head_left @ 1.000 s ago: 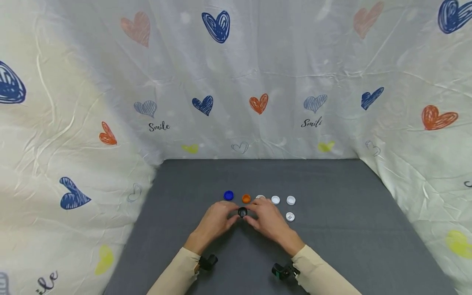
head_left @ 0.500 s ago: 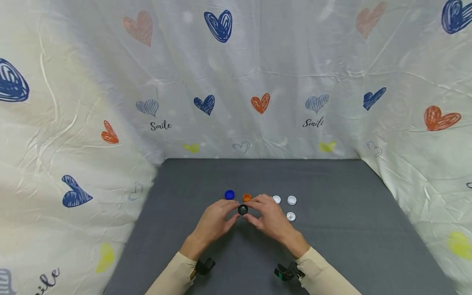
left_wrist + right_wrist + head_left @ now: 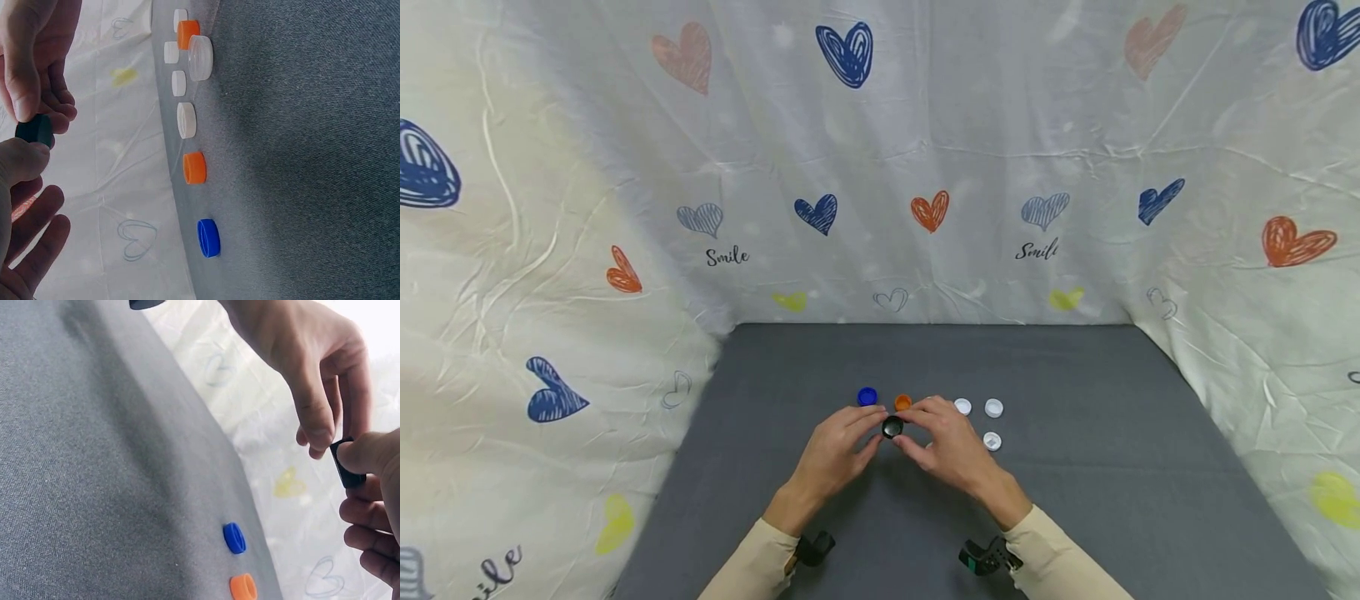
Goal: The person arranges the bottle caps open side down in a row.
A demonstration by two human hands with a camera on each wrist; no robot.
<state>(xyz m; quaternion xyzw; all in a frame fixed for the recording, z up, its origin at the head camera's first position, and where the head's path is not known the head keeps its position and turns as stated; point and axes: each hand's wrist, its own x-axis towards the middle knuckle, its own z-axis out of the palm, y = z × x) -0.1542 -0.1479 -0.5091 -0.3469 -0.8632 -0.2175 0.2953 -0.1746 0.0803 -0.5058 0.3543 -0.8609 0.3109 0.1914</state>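
A dark cap [image 3: 892, 427], blackish green and round, is held up between both hands above the table. My left hand [image 3: 835, 450] pinches its left side between thumb and fingers. From the right, my right hand [image 3: 951, 446] pinches the same cap, its fingertips facing the left ones. In the left wrist view the dark cap [image 3: 34, 131] sits edge-on between the two thumbs, high over the cloth. The right wrist view also shows the dark cap [image 3: 347, 464] side-on, partly covered by the right thumb.
Behind the hands, a blue cap [image 3: 867, 397] and an orange cap [image 3: 903, 402] lie in a row with white caps [image 3: 962, 406]. Another white cap [image 3: 992, 441] lies nearer. A clear cap [image 3: 200, 58] and a second orange cap [image 3: 187, 34] show in the left wrist view.
The dark cap has tilted and risen slightly, so its round face shows more fully. Both hands keep their pinch. The right fingers now cover most of a white cap behind them.
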